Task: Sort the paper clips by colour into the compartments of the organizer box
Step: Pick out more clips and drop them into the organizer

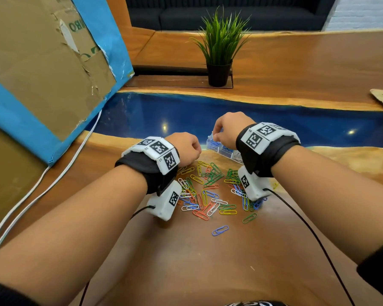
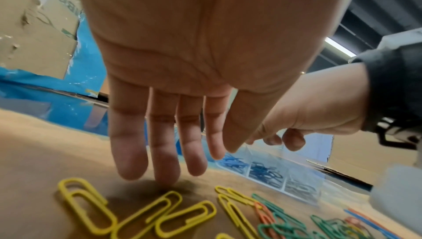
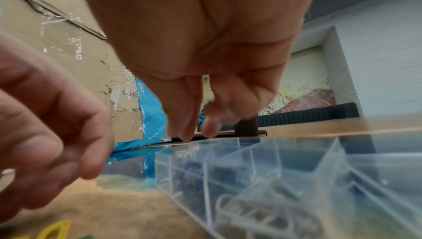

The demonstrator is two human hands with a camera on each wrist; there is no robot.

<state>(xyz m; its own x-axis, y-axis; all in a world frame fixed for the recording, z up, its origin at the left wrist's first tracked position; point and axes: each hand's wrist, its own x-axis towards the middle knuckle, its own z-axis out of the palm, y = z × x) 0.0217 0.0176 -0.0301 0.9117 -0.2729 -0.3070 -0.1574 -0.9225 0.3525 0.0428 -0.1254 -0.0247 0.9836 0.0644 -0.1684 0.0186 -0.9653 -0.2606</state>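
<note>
With blue and white clips already in the organizer box (image 1: 221,149), most paper clips (image 1: 208,191) lie unsorted on the tabletop (image 1: 208,261); the left hand (image 2: 173,73) hangs loose, the right hand's (image 1: 227,129) fingers pinch together over the box, contents unclear.

The head view is looking forward and down over both forearms at the surface (image 1: 186,261). Each wrist view is looking along its palm from just above it. All three are sharing the organizer box (image 1: 219,147), (image 2: 274,174), (image 3: 251,167).
</note>
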